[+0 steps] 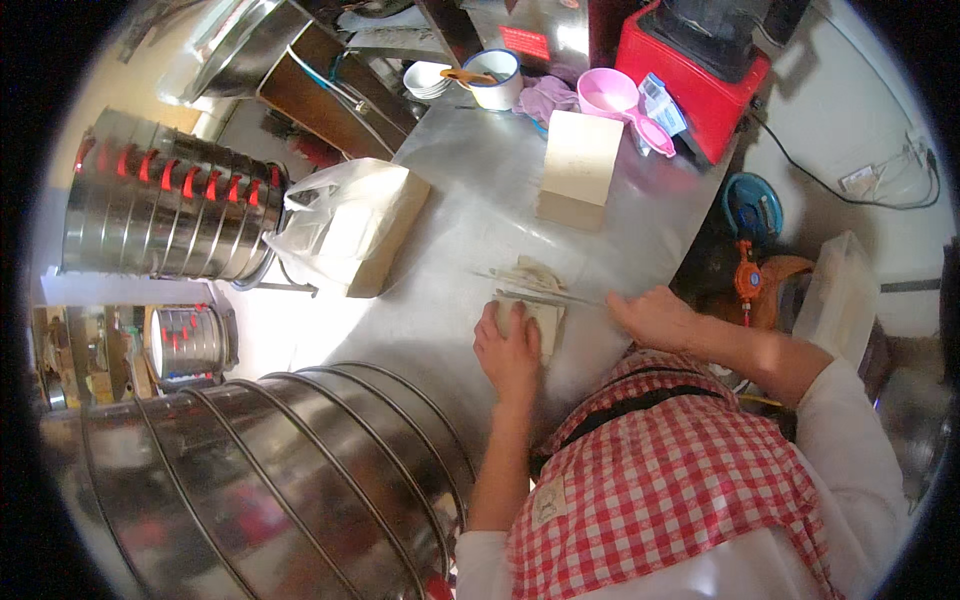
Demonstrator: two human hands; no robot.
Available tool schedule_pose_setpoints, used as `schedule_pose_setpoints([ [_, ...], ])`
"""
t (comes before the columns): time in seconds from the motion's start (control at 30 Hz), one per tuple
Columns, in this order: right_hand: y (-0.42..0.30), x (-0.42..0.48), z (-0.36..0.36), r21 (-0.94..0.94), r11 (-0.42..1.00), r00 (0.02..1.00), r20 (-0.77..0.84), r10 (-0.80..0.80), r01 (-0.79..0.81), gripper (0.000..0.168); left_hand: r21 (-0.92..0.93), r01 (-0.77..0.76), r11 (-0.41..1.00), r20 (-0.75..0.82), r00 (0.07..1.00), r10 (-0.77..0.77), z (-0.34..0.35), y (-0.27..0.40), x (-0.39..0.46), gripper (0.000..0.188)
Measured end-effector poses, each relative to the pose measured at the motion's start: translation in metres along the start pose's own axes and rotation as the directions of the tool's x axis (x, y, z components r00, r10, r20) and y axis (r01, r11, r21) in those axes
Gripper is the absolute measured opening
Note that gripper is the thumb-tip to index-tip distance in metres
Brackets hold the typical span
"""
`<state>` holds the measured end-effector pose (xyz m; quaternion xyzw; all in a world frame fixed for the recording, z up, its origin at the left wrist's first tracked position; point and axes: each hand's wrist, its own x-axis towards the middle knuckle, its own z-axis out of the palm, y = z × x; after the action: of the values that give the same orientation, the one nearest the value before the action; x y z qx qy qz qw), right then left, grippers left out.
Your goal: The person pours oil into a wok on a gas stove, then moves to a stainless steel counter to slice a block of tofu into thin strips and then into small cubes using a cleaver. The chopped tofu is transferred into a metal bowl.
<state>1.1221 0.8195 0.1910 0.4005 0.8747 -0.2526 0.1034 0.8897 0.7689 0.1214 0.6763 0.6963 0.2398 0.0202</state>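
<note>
My left hand (508, 352) presses on a pale, layered slab (551, 321) on the steel table (465, 225), fingertips bent over its far part. In my right hand (654, 319) is the handle end of a knife, mostly hidden by the fingers. The thin knife blade (579, 301) is blurred and reaches left along the slab's far edge. Just beyond the blade lie thin pale strips (541, 268) of what looks like the same material. Whether the blade touches the slab I cannot tell.
A pale block (581, 169) stands farther back; another block (394, 232) sits partly in a plastic bag (322, 214) at left. Behind are an enamel mug (499, 88), a pink dipper (606, 90) and a red appliance base (694, 82). A large ribbed steel cylinder (247, 480) borders the table's near left.
</note>
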Motion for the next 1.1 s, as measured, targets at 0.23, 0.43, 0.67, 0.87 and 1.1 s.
schedule_pose_setpoints([
  [0.23, -0.004, 0.010, 0.029, 0.009, 0.999, 0.995, -0.082, -0.051, 0.052, 0.019, -0.021, 0.056, 0.998, 0.035, 0.998, -0.055, -0.001, 0.007, 0.005, 0.036],
  [0.43, 0.002, 0.010, 0.009, 0.069, 0.995, 0.996, -0.072, -0.062, 0.067, 0.022, -0.166, 0.132, 0.977, 0.018, 0.991, -0.131, -0.005, 0.000, -0.001, 0.033],
  [0.67, -0.003, 0.006, 0.015, 0.027, 0.997, 0.994, -0.083, -0.073, 0.076, 0.022, -0.065, 0.041, 0.997, 0.049, 0.998, -0.038, 0.000, -0.001, 0.001, 0.035],
  [0.87, 0.012, 0.021, 0.026, 0.126, 0.992, 0.998, -0.063, -0.014, 0.022, 0.022, -0.108, 0.113, 0.988, 0.001, 0.993, -0.114, -0.005, -0.002, 0.000, 0.032],
  [1.1, -0.011, -0.001, 0.003, 0.100, 0.993, 0.997, -0.047, -0.059, 0.063, 0.021, -0.051, 0.085, 0.995, -0.006, 0.996, -0.086, 0.003, 0.002, -0.004, 0.027],
])
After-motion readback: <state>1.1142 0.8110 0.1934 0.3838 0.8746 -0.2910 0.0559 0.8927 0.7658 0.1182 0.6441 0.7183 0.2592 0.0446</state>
